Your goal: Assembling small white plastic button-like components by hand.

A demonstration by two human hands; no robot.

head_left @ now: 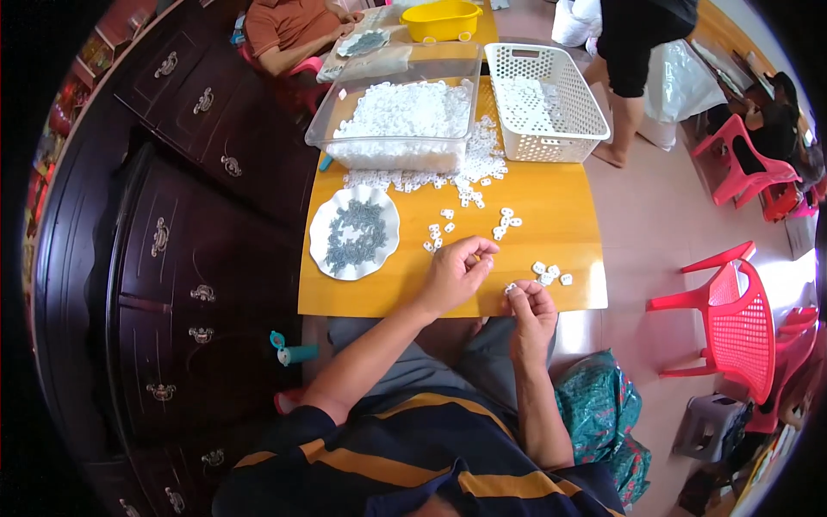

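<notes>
My right hand [532, 320] is at the table's front edge, its thumb and forefinger pinched on a small white plastic piece [510, 288]. To its left, over the tabletop, my left hand [458, 277] has its fingers bent and drawn together; whatever may be between the tips is too small to tell. A few white pieces [547, 274] lie just beyond my right hand. Another small group of white pieces [506, 222] rests farther back, and more loose pieces [437, 237] lie beyond my left hand. A white scalloped plate [387, 207] at the left holds many small grey parts [369, 226].
A clear plastic bin [396, 155] heaped with white pieces stands on the wooden table [551, 198], beside a white perforated basket [551, 148]. Farther back is a yellow tub [439, 21]. Dark drawers [181, 215] line the left; a red chair [745, 319] stands right. Two people are nearby.
</notes>
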